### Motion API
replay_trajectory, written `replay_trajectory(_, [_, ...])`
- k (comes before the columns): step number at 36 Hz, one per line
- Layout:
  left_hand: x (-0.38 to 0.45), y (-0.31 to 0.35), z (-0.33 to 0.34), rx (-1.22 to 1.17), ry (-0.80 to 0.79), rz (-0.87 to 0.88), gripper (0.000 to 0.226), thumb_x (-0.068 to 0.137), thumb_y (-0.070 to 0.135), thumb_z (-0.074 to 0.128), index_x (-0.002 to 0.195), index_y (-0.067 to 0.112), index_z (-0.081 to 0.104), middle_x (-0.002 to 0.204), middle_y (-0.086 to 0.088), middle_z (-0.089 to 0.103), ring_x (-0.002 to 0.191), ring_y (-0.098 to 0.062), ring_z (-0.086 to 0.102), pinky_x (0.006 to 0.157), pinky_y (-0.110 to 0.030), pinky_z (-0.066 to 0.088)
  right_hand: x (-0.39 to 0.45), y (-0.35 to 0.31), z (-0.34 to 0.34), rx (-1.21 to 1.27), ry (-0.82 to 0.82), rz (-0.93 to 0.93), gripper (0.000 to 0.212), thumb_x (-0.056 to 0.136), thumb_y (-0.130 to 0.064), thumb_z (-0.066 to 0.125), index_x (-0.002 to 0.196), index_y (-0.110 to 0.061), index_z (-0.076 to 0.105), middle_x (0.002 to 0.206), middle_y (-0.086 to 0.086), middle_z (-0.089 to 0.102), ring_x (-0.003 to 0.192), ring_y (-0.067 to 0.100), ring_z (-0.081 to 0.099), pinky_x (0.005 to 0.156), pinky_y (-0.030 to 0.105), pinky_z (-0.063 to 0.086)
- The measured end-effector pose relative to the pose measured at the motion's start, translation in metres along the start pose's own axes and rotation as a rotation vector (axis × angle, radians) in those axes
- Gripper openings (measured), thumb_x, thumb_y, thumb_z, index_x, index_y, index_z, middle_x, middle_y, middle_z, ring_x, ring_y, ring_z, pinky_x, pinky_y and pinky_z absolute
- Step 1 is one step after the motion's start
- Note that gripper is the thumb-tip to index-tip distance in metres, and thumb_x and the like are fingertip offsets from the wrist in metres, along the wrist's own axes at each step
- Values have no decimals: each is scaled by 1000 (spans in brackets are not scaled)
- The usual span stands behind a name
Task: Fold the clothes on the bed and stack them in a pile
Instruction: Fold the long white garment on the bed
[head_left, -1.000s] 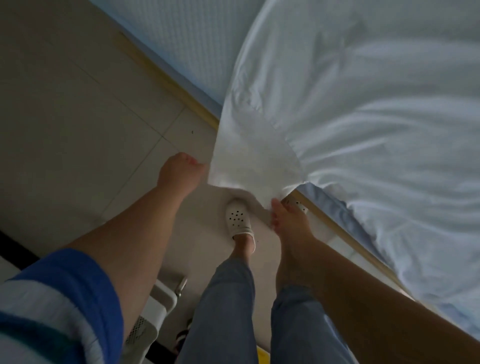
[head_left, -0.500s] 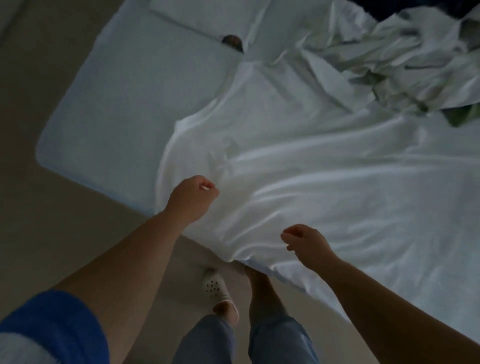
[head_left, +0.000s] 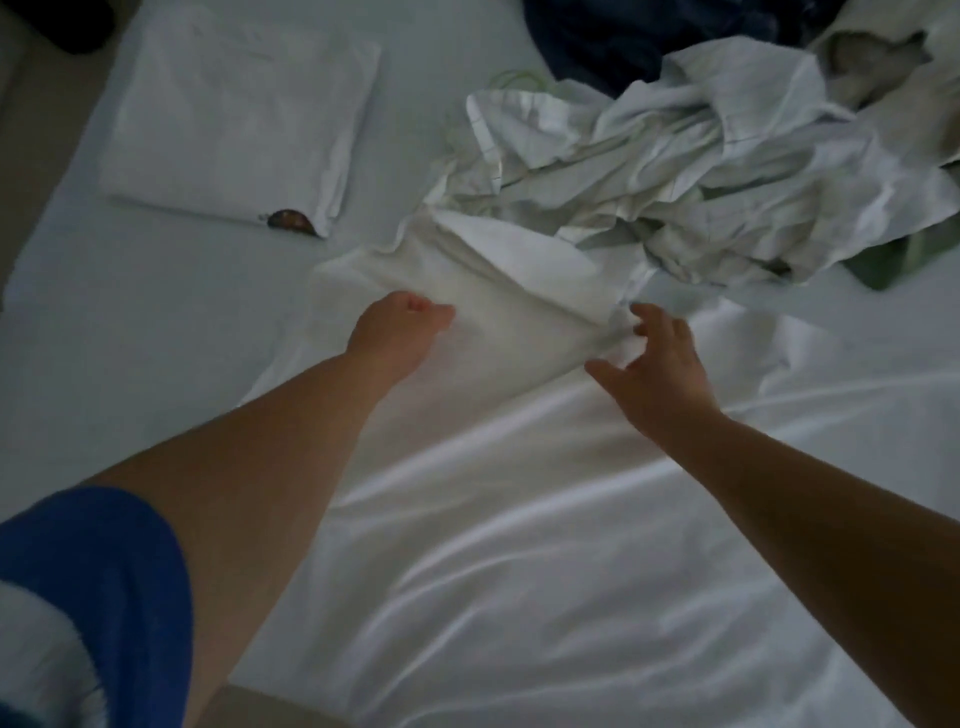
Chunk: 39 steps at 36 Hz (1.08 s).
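A white garment (head_left: 519, 519) lies spread across the bed, its near edge doubled over toward the far side as a fold (head_left: 498, 306). My left hand (head_left: 395, 332) grips the left part of that folded edge with curled fingers. My right hand (head_left: 654, 364) pinches the right corner of the fold between thumb and fingers. A white folded garment (head_left: 239, 114) lies flat at the far left of the bed.
A heap of crumpled pale grey-green clothes (head_left: 701, 171) lies at the far right, with dark blue fabric (head_left: 623, 36) behind it. The light blue bed sheet (head_left: 130, 322) shows on the left. The floor shows at the far left edge.
Both hands have carried the garment's hanging edge up from the bedside and over onto the bed, folding it toward the far side. The view has swung from the floor to the bed.
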<state>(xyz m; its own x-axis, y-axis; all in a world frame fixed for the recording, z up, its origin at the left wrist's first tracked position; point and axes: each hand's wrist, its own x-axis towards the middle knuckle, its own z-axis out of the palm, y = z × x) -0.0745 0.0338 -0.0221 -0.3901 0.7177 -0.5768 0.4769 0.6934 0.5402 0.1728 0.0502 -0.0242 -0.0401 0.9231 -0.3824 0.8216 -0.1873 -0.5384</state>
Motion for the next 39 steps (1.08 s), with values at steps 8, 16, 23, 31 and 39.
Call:
replay_trajectory(8, [53, 15, 5, -245, 31, 65, 29, 79, 26, 66, 106, 30, 58, 81, -2, 66, 78, -22, 66, 83, -39, 55, 58, -31, 20, -397, 194, -195, 35, 84, -30, 57, 119, -26, 60, 127, 6, 43, 118, 29, 35, 98, 37, 27])
replay_trajectory(16, [93, 10, -30, 4, 296, 103, 51, 69, 35, 76, 105, 20, 44, 99, 2, 53, 88, -19, 55, 74, -27, 42, 61, -51, 14, -235, 256, -195, 23, 88, -19, 50, 103, -8, 63, 113, 16, 54, 108, 32, 43, 91, 35, 31])
replay_trajectory(23, [109, 15, -56, -76, 137, 107, 25, 77, 25, 62, 55, 15, 55, 52, -2, 65, 53, -18, 67, 57, -29, 56, 70, -83, 2, 187, 242, 13, 15, 91, -24, 44, 97, -20, 58, 85, 1, 58, 82, 26, 58, 77, 37, 48])
replay_trajectory(31, [129, 4, -80, -289, 250, 83, 14, 74, 24, 60, 61, 22, 55, 76, -9, 69, 85, -29, 68, 83, -42, 54, 67, -145, 4, 397, 431, -70, 5, 86, -20, 49, 86, -24, 53, 69, -17, 51, 59, -16, 47, 53, 2, 34])
replay_trajectory(39, [123, -6, -81, -124, 353, 141, 20, 87, 28, 55, 98, 14, 64, 100, -4, 67, 92, -20, 60, 80, -27, 45, 11, -167, 50, 295, 442, -224, 6, 82, -14, 60, 87, -12, 63, 82, -1, 56, 75, 15, 52, 68, 20, 35])
